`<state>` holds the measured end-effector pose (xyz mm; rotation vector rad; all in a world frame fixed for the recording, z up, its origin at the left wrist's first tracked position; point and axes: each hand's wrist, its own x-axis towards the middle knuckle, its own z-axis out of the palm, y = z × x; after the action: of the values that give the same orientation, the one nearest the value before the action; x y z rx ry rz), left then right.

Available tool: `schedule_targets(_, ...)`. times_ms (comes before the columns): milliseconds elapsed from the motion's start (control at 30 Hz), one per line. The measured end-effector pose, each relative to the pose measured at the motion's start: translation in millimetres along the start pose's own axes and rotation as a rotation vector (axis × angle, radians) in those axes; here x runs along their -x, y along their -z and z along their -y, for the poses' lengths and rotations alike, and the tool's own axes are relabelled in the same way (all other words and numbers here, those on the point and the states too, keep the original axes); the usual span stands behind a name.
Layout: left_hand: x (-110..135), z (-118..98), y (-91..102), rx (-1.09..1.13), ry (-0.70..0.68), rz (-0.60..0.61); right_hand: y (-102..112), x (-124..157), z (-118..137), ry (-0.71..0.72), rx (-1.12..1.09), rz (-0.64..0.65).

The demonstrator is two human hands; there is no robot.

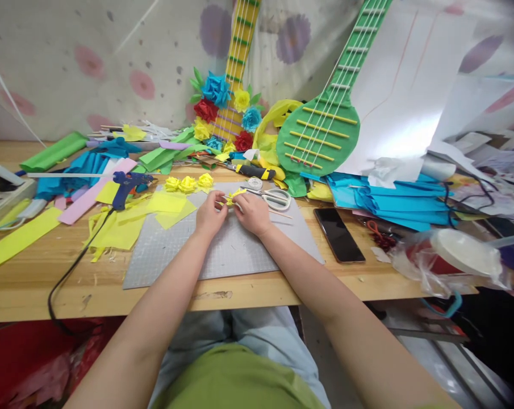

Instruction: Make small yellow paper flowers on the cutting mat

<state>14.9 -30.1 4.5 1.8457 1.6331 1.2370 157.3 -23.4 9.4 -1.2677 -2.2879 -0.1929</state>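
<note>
Above the grey cutting mat (171, 255), my left hand (212, 213) and my right hand (252, 213) meet at a small yellow paper flower (236, 194). The fingers of both hands are closed on it, and they partly cover it. Just past my right hand lie scissors (278, 198) with white handles and a small roll of tape (255, 183). A thin wooden stick (281, 214) rests on the mat beside that hand. Three finished-looking yellow paper flowers (187, 184) sit in a row beyond my left hand. Flat yellow paper pieces (168, 203) overlap the mat's left corner.
A blue glue gun (122, 187) with a trailing black cord stands at the left. A phone (339, 235) lies right of the mat, near a bagged cup (448, 255). Behind lean a green paper instrument (318, 133) and a yellow, flower-covered one (239, 51), amid coloured paper.
</note>
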Motion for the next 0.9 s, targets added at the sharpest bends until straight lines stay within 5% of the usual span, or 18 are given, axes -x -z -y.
schedule_targets(367, 3, -12, 3.1, -0.248, -0.044, 0.055, -3, -1, 0, 0.021, -0.035, -0.032)
schedule_targets(900, 2, -10, 4.7, -0.171, -0.020, 0.017, -7, -1, -1, 0.027, -0.040, -0.030)
